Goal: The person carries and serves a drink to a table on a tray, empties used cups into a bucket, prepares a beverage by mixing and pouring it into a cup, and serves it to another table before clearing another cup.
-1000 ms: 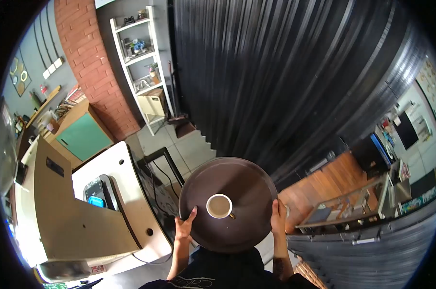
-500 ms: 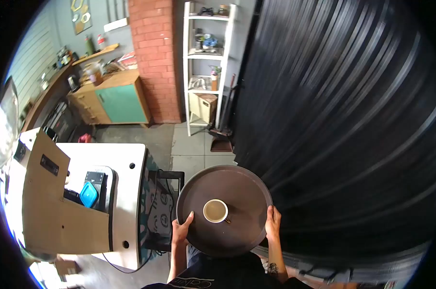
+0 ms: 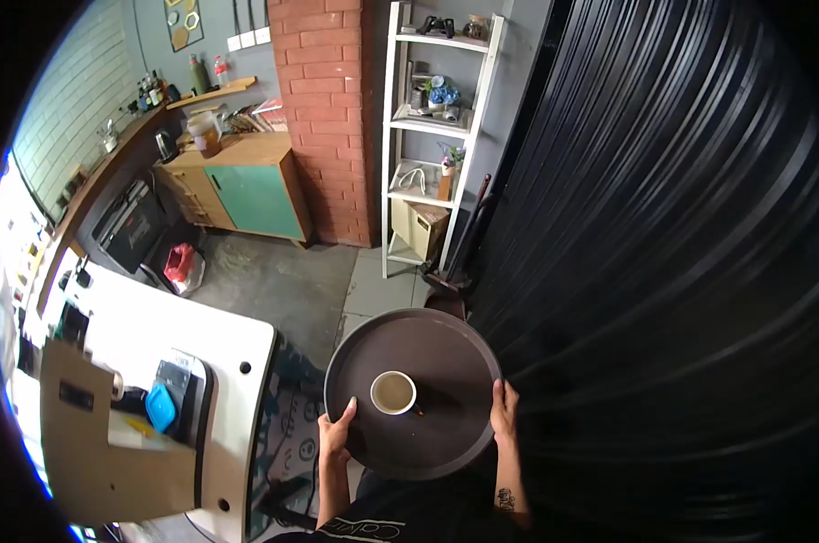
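Observation:
A round dark brown tray [image 3: 446,362] is held in front of the body by both hands. My left hand [image 3: 337,434] grips its lower left rim, the thumb lying over the edge. On the right rim, my right hand [image 3: 504,409] is closed, with most fingers hidden beneath. A white cup [image 3: 394,393] with a light brown drink stands upright on the tray, left of its centre, its small handle pointing lower right.
At left is a white counter [image 3: 238,335] with a blue-lidded container [image 3: 161,407]. Ahead are a green-door cabinet [image 3: 257,201], a brick column [image 3: 323,118], a white shelf [image 3: 428,124] and a dustpan [image 3: 446,303]. A black corrugated surface [image 3: 654,271] fills the right.
The view has swung left, bringing the cabinet and shelf toward the middle and the black surface further right. Both hands keep hold of the tray, and the cup remains on it.

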Demonstrator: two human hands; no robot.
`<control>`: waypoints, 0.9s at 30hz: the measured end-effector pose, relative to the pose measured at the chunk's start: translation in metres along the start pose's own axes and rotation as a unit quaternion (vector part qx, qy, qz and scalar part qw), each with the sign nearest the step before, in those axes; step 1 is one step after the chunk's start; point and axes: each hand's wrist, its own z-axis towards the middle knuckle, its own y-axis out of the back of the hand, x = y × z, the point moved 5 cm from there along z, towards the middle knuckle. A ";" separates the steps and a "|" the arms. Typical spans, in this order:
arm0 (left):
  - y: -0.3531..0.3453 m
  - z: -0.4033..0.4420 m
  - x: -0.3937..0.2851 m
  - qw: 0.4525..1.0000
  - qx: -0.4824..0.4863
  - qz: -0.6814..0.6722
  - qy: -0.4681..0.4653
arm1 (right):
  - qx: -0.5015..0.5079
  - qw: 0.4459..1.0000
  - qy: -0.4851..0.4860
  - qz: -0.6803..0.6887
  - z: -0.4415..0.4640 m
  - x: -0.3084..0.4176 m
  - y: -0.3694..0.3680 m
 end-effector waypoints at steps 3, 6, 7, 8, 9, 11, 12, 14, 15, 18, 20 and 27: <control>-0.027 0.035 -0.028 0.999 -0.008 0.042 0.003 | 0.026 0.999 0.014 0.033 0.049 0.006 -0.018; -0.047 0.075 -0.048 0.999 -0.009 0.021 -0.028 | 0.037 0.998 0.019 0.050 0.101 0.014 -0.043; -0.054 0.087 -0.055 1.000 -0.014 0.002 -0.008 | 0.076 0.997 -0.019 0.006 0.118 0.017 -0.050; -0.058 0.095 -0.058 1.000 -0.019 -0.016 0.015 | 0.049 0.998 0.033 0.026 0.129 0.039 -0.057; -0.060 0.102 -0.060 0.999 -0.029 -0.018 0.016 | 0.020 0.996 0.085 0.030 0.144 0.037 -0.068; -0.066 0.128 -0.071 0.999 -0.051 -0.013 -0.006 | 0.050 0.997 0.054 0.012 0.176 0.044 -0.088; -0.069 0.139 -0.079 0.998 -0.052 0.023 -0.038 | 0.058 0.996 0.056 0.044 0.192 0.047 -0.101; -0.076 0.159 -0.086 0.997 -0.073 -0.012 -0.027 | 0.121 0.992 0.001 0.032 0.228 0.041 -0.124; -0.079 0.169 -0.090 0.995 -0.089 -0.022 -0.031 | 0.140 0.990 0.007 0.031 0.247 0.044 -0.137; -0.088 0.198 -0.092 0.988 -0.112 -0.104 -0.005 | 0.190 0.981 0.037 -0.012 0.300 0.052 -0.180; -0.095 0.226 -0.095 0.979 -0.136 -0.152 0.010 | 0.177 0.977 0.108 0.043 0.339 0.073 -0.213; -0.116 0.291 -0.122 0.957 -0.188 -0.213 -0.060 | 0.260 0.956 0.134 0.036 0.442 0.095 -0.310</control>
